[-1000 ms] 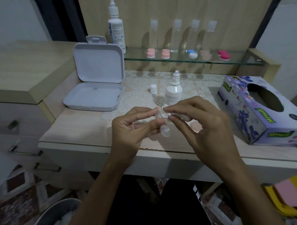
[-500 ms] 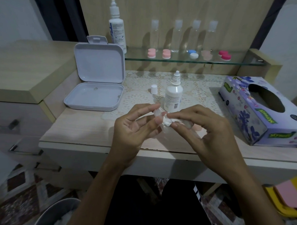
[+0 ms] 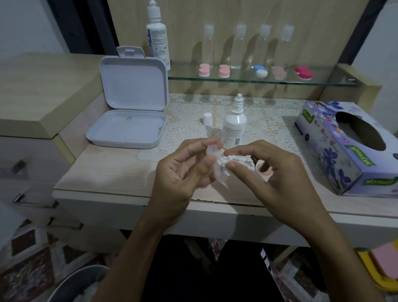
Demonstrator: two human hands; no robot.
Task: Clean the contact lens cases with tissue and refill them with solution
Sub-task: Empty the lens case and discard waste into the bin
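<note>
Partly hidden behind the fingers, a small clear plastic contact lens case (image 3: 212,150), pinched in the left hand (image 3: 183,174) over the front edge of the pale wooden worktop (image 3: 108,167), its wells hard to make out. Pressed against it, a crumpled white tissue wad (image 3: 233,162), gripped between thumb and fingers of the right hand (image 3: 282,177), both hands close together. Just behind, an uncapped white plastic solution bottle (image 3: 234,127) beside its small white cap (image 3: 207,118); at the right edge, a floral cardboard tissue box (image 3: 342,150), cut off by the frame.
</note>
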